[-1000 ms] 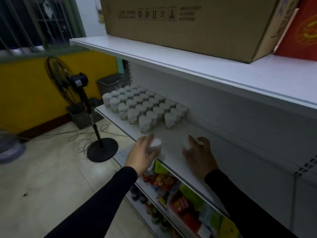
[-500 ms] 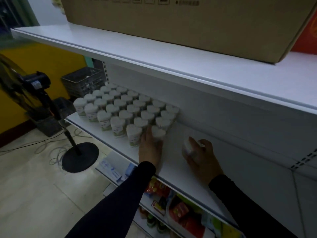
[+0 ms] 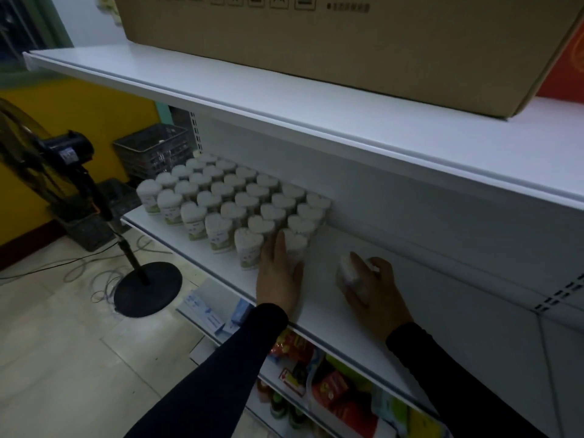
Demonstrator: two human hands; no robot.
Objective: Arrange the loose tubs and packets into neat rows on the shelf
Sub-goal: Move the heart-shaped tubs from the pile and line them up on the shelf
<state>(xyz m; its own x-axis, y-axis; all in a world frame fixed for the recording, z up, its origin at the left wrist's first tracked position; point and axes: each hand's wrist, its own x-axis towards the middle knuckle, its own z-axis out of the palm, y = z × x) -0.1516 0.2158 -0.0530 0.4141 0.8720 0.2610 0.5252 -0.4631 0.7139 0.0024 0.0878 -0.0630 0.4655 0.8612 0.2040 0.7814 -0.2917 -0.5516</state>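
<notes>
Resting flat on the white metal shelf [image 3: 319, 311], the left hand [image 3: 279, 279] is lying open, its fingers pressing against the nearest white heart-topped plastic tub [image 3: 295, 246] at the end of the neat block of matching tubs [image 3: 234, 197]. Well apart to the right, the right hand [image 3: 376, 292] is gripping one loose white tub [image 3: 349, 275] just above the shelf.

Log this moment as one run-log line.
left hand: pressing tub into rows | right hand: gripping loose tub | shelf: row unfinished
</notes>
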